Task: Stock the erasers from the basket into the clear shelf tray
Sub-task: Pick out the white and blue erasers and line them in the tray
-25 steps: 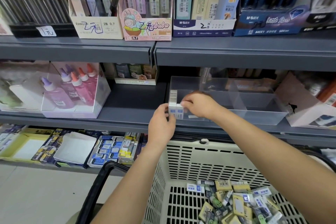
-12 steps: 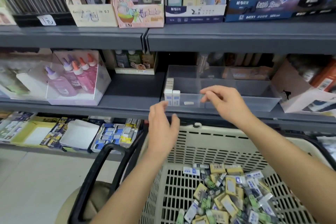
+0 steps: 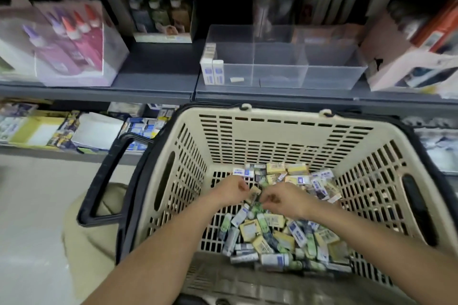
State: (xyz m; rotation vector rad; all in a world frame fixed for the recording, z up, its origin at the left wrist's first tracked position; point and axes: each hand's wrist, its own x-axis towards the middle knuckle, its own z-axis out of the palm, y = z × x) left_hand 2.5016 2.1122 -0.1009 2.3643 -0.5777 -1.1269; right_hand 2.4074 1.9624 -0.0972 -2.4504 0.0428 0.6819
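Both hands are down inside the beige plastic shopping basket, meeting over the middle of the loose heap of packaged erasers that covers its floor from the far wall to the near right corner. The left hand has its fingers curled in with a tan packet at their tips. The right hand is curled the same way just beside it, over a dark and green packet. The picture is smeared there, so I cannot tell whether either hand actually grips a packet or only touches the heap. The basket's black handle lies folded out to its left side. Above the basket's far rim, on the grey shelf, sits the clear shelf tray, split by clear dividers into compartments. Its leftmost compartment holds the stocked white-and-blue erasers: two stand upright side by side in the front left corner, touching the front wall, and a short row runs behind them along the left wall. A small white scrap lies on the tray floor near them. At the left end of the same shelf stands a clear box of glue bottles, well apart from the tray, and a pale carton stands just beside the tray's right end.
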